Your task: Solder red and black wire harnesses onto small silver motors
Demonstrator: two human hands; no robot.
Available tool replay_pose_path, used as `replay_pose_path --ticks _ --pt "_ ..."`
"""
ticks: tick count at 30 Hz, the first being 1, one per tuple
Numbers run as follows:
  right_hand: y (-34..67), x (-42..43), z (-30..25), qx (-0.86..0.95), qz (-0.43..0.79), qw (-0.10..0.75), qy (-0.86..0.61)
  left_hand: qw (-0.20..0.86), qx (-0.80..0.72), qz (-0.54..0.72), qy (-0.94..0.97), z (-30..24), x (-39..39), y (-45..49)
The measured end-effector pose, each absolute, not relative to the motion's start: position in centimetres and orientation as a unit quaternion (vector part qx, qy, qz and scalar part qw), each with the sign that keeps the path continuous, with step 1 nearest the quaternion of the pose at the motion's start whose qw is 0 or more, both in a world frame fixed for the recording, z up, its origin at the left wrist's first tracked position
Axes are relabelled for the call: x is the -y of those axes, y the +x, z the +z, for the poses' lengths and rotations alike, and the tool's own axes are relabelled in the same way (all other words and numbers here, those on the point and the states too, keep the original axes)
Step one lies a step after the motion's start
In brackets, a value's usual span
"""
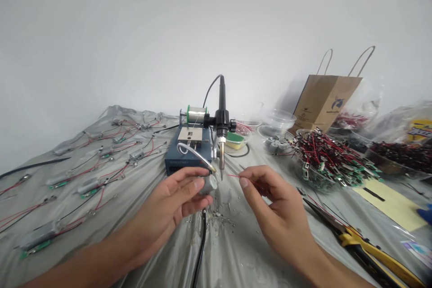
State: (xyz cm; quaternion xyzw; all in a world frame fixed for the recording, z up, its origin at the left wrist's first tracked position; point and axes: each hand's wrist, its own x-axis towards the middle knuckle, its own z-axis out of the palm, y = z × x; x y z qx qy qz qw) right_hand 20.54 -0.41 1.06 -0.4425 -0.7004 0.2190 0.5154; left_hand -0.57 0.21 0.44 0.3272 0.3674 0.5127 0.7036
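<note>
My left hand [175, 202] is closed around a small silver motor [209, 184], holding it just below the tip of the soldering iron [221, 144], which stands upright in a clamp on the blue soldering station [184, 157]. My right hand [270, 207] pinches a thin red wire [232, 175] between thumb and forefinger, its free end pointing left toward the iron's tip and the motor. A spool of solder [196, 114] sits on the station, and a feed tube curves down to the tip.
Finished motors with red and black wires [91, 184] lie in rows on the grey sheet at left. A clear bowl heaped with wired parts [324, 157], a brown paper bag [326, 99] and yellow-handled pliers [367, 247] are at right. Solder scraps [219, 216] lie under the iron.
</note>
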Motion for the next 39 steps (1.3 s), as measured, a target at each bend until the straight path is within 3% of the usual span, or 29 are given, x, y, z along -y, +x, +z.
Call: replay_pose_path --ticks 7,14,39 --pt "20.65 0.29 1.04 0.702 0.216 0.514 -0.444 0.702 -0.365 0.505 0.347 0.44 -0.08 -0.59" --pt "20.50 0.44 1.00 0.701 0.216 0.514 -0.444 0.614 -0.379 0.507 0.471 0.18 0.26 -0.49" --pt "20.32 0.76 1.11 0.708 0.215 0.510 -0.440 0.588 -0.380 0.542 0.465 0.39 0.31 0.05"
